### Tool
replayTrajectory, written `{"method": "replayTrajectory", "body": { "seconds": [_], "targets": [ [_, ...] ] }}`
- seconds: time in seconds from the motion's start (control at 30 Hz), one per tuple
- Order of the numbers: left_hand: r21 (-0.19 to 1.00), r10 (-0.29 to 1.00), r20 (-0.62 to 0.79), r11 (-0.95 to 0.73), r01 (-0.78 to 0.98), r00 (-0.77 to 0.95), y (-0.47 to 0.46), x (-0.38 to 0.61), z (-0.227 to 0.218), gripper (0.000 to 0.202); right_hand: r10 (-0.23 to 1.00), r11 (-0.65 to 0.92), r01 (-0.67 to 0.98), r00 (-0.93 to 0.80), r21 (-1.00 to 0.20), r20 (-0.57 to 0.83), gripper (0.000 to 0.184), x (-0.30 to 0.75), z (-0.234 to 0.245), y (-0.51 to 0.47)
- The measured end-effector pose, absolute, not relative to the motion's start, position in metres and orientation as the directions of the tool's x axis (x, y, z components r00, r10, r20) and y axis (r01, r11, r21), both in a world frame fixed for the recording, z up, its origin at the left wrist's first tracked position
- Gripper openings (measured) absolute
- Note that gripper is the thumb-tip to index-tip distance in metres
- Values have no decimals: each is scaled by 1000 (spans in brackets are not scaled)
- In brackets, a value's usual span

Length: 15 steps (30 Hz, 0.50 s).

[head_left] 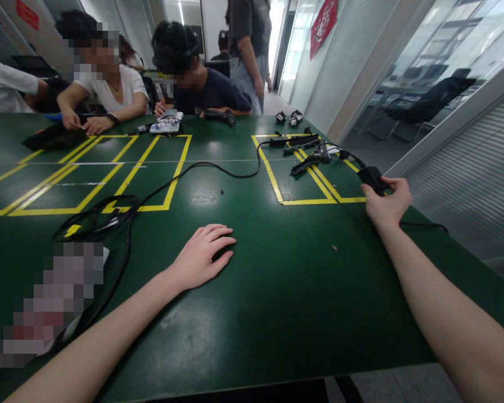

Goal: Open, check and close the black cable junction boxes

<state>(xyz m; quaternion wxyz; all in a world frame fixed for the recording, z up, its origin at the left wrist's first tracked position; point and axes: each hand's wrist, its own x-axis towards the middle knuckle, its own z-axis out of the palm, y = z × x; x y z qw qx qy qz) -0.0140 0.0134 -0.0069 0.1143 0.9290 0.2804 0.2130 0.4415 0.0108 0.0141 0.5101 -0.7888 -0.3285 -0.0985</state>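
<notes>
Nearest, well to the left of the black adapter (pixel 370 178), a blurred flat item (pixel 63 291) with a pale edge lies on the green surface (pixel 285 319). Left of the adapter and nearer than it, the left hand (pixel 204 254) rests palm down on the surface, fingers loosely spread. The right hand (pixel 390 198) pinches the adapter between thumb and fingers by the surface's right edge — whether it is lifted clear, I cannot tell. A cord (pixel 424 225) trails off to the right below the adapter.

Far left of the adapter, a coiled black cable (pixel 96 218) sends one strand across to a black block (pixel 277 142). Just left of the adapter and beyond it, black tools (pixel 311 159) lie jumbled over yellow tape (pixel 306 202). Farther than the adapter and left of it sit two black-and-white pieces (pixel 288 118), then a black drill-like tool (pixel 220 116) and a white device (pixel 166 126) — both before a person in a dark shirt (pixel 214 92).
</notes>
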Motion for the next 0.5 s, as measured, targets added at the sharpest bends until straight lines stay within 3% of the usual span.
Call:
{"method": "replayTrajectory", "body": {
  "seconds": [0.2,0.4,0.5],
  "targets": [
    [331,574,327,-814,478,751,14,-14,-7,23,415,-277,592,784,-756,462,32,441,13,12],
    [331,572,328,-815,476,752,14,-13,-9,23,309,-364,621,784,-694,539,32,450,8,15],
    [326,572,329,-816,478,752,15,-13,-10,22,359,-400,670,742,-625,566,32,462,1,15]
  ]
}}
